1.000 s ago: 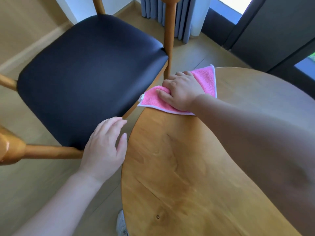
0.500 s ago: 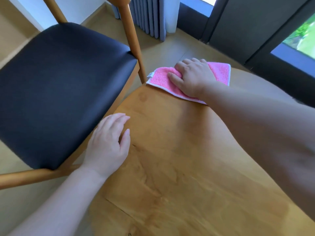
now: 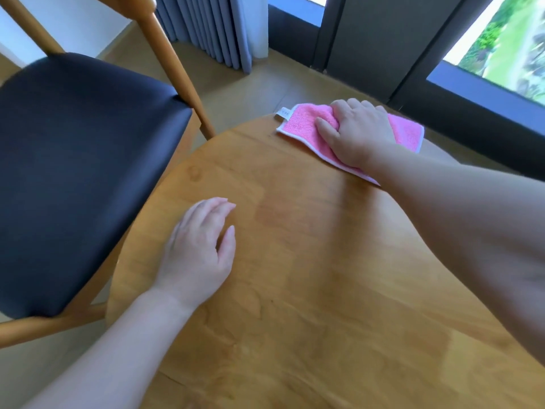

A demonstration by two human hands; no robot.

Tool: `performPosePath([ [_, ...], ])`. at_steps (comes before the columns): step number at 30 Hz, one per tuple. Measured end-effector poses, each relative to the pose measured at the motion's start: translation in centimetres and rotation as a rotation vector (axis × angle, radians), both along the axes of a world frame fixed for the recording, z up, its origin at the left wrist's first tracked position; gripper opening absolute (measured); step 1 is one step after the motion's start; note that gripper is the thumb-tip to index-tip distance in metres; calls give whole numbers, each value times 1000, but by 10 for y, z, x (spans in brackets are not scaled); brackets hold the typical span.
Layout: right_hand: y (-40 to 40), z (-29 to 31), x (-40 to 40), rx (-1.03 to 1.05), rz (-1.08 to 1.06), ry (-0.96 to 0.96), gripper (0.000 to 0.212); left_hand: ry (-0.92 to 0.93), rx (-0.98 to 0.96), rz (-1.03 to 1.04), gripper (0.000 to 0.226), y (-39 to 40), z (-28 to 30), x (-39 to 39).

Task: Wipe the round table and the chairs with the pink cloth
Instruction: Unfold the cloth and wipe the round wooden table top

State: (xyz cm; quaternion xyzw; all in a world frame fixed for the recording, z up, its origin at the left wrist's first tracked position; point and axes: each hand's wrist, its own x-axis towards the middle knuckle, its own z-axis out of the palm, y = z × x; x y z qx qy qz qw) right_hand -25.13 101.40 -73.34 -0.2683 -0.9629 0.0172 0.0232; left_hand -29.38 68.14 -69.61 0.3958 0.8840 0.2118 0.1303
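Head view. Your right hand [image 3: 358, 134] lies in the upper right of the frame, pressing the pink cloth [image 3: 303, 125] flat against the far rim of the round desk [image 3: 309, 276]; its fingers [image 3: 326, 126] curl over the pile, bunching it slightly, so read the cloth as gripped and held down. The cloth's long axis runs from upper left to lower right, with a white tag [image 3: 283, 113] at its left end and its right end at the desk's edge. Your left hand [image 3: 200, 246] rests at centre left, fingers loosely extended and holding nothing, near the desk's left edge and well apart from the cloth. The unwiped wood appears to lie below and to the right of the cloth, so the coming stroke probably draws toward you; your own right forearm crosses that path. The chair [image 3: 82, 160], dark seat and wooden frame, stands just beside the desk at left. A curtain [image 3: 212, 28] and window frame [image 3: 380, 45] fill the top.
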Motion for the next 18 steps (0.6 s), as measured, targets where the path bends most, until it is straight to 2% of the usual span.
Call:
performPosePath([
  [18,27,4,128,-53,-337,-58,59,37,42,-175,39,56,3,63],
])
